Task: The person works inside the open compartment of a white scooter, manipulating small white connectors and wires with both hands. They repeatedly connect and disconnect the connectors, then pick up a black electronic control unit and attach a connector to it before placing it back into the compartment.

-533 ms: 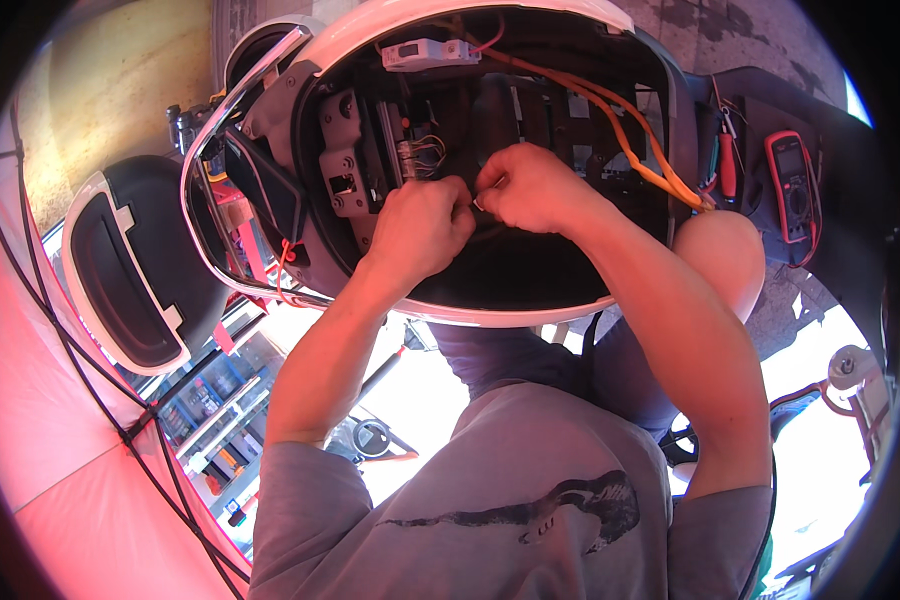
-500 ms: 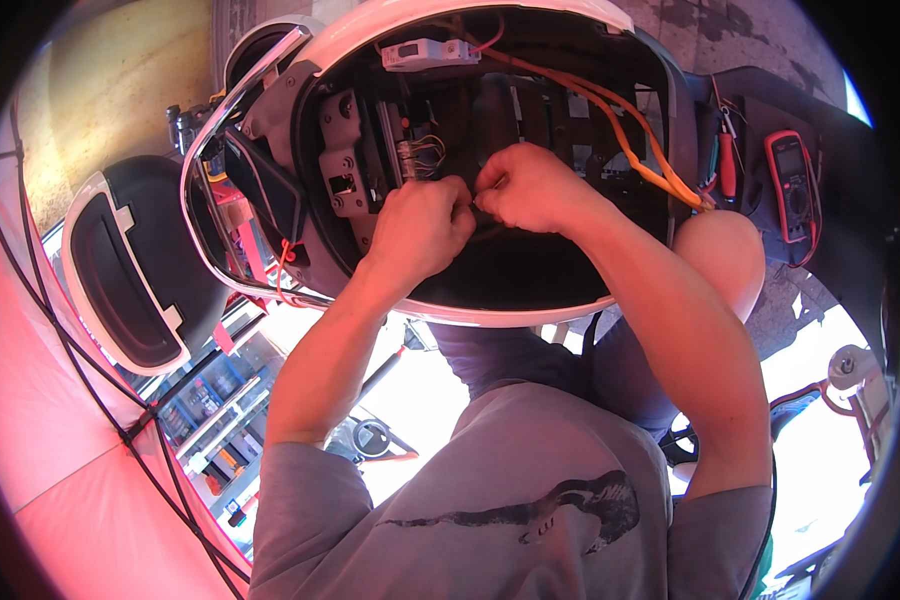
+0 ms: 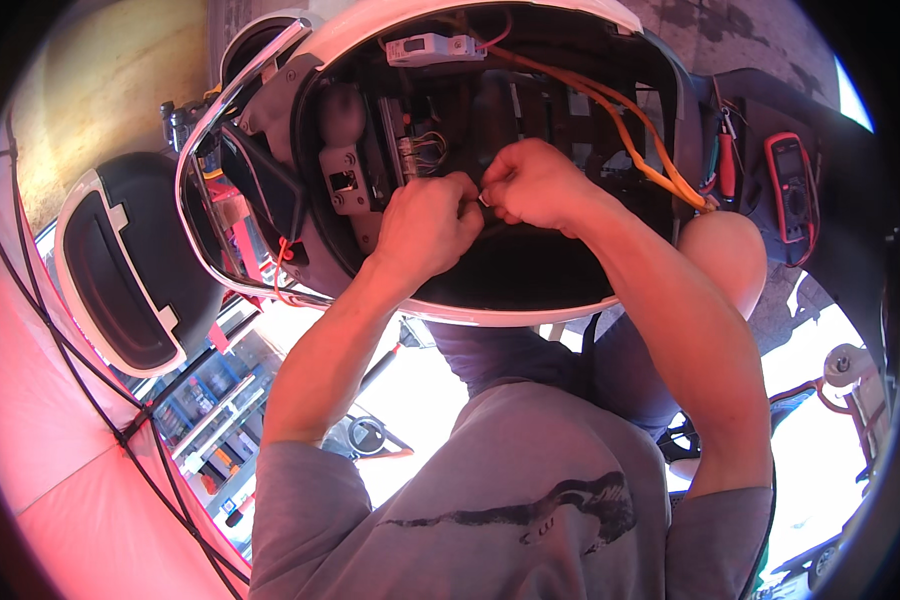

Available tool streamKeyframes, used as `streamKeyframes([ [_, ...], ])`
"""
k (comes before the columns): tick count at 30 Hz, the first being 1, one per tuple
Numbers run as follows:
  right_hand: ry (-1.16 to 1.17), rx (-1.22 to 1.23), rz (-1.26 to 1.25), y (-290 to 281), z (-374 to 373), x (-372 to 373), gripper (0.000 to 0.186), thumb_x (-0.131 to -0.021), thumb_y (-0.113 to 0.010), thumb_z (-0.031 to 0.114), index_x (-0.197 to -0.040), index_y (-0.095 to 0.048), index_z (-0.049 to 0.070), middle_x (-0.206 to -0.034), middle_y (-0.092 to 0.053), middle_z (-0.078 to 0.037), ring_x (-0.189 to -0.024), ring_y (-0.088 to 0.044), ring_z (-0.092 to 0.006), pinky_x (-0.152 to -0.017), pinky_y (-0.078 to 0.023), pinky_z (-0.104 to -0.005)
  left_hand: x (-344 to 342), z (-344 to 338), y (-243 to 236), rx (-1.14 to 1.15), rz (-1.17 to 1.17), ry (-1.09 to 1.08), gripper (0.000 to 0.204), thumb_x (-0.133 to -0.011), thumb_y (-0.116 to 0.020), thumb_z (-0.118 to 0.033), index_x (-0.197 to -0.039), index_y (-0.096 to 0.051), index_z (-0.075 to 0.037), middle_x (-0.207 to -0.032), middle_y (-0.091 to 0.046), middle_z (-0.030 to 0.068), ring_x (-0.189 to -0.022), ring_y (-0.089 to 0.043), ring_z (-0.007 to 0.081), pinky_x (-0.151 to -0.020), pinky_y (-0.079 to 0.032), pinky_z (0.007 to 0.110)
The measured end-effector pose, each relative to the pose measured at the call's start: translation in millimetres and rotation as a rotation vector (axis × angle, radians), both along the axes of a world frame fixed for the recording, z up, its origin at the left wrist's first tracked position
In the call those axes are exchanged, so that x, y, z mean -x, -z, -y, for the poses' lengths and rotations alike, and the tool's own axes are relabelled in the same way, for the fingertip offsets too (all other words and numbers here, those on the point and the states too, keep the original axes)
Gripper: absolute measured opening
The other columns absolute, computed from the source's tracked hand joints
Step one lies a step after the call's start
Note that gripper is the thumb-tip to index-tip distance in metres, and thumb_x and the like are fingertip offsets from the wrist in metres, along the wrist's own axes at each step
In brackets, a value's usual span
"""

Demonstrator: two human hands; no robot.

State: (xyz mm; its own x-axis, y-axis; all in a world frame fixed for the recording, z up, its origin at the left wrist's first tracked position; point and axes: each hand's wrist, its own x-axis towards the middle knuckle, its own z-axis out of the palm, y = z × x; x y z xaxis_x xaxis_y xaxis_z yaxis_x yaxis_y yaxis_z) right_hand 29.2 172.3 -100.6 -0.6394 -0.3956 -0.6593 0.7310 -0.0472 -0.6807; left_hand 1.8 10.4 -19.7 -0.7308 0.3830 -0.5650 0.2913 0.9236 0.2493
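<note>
Both my hands are inside the open dark body compartment (image 3: 530, 270) of what looks like a scooter with white panels. My left hand (image 3: 430, 225) is closed, its fingertips pinched together and mostly hidden from above. Close beside it on the right, my right hand (image 3: 535, 185) is pinched too. A small whitish piece (image 3: 485, 199) shows at the right fingertips, too small to name. Just beyond my left hand stands a connector block with thin wires (image 3: 422, 152). At the compartment's far side hangs a white breaker-like switch (image 3: 435, 49).
Thick orange cables (image 3: 630, 140) run along the compartment's right side. Further right lie a red-handled tool (image 3: 727, 170) and a red-and-black multimeter (image 3: 792, 190) on a dark seat. A black panel with white trim (image 3: 125, 275) stands at left, near black cables (image 3: 65, 345).
My hands stay close together, with the fingertips shifted slightly. The small whitish piece now shows more clearly at my right fingertips. The view has moved a little.
</note>
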Motion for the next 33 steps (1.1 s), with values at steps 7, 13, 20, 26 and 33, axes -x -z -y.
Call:
streamKeyframes([
  [7,-0.004,0.024,0.029,-5,-4,2,0.012,-0.091,-0.069,0.004,-0.1,-0.068,-0.005,-0.086,-0.071,-0.011,-0.075,-0.068,-0.0172,-0.069,-0.057,-0.0296,0,0,-3,-0.055,-0.003,0.017,0.015,-0.089,-0.067,-0.011,-0.098,-0.071,-0.001,-0.08,-0.07,0.0219,-0.08,-0.072,0.0394,-0.073,-0.055,0.044],
  [13,0.005,0.046,0.032,-6,-3,1,0.012,-0.092,-0.069,0.005,-0.1,-0.067,-0.004,-0.088,-0.071,-0.012,-0.077,-0.069,-0.0172,-0.07,-0.058,-0.0292,-1,3,-1,-0.078,-0.021,0.018,0.013,-0.089,-0.067,-0.01,-0.097,-0.07,-0.001,-0.077,-0.069,0.0216,-0.076,-0.071,0.0391,-0.069,-0.054,0.044],
  [20,0.003,0.027,0.055,-9,-4,0,0.013,-0.092,-0.069,0.005,-0.101,-0.067,-0.004,-0.089,-0.071,-0.012,-0.08,-0.069,-0.0173,-0.072,-0.058,-0.0294,-3,1,0,-0.072,-0.012,-0.027,0.012,-0.089,-0.066,-0.011,-0.094,-0.068,-0.001,-0.072,-0.067,0.0195,-0.069,-0.069,0.0367,-0.065,-0.053,0.042],
  [26,-0.023,0.01,0.074,-10,-7,0,0.012,-0.093,-0.068,0.006,-0.101,-0.067,-0.002,-0.091,-0.072,-0.012,-0.081,-0.069,-0.018,-0.074,-0.057,-0.0298,-3,5,2,-0.084,0.001,-0.005,0.011,-0.088,-0.067,-0.01,-0.093,-0.067,-0.001,-0.073,-0.067,0.0187,-0.066,-0.068,0.0345,-0.063,-0.052,0.041],
  [33,0.029,0.051,0.067,-4,-6,1,0.013,-0.092,-0.069,0.007,-0.101,-0.068,-0.002,-0.091,-0.072,-0.012,-0.083,-0.07,-0.0187,-0.076,-0.058,-0.0304,1,-4,0,-0.096,0.048,-0.093,0.01,-0.087,-0.063,-0.011,-0.092,-0.067,-0.002,-0.074,-0.069,0.0218,-0.076,-0.069,0.0427,-0.07,-0.054,0.048],
])
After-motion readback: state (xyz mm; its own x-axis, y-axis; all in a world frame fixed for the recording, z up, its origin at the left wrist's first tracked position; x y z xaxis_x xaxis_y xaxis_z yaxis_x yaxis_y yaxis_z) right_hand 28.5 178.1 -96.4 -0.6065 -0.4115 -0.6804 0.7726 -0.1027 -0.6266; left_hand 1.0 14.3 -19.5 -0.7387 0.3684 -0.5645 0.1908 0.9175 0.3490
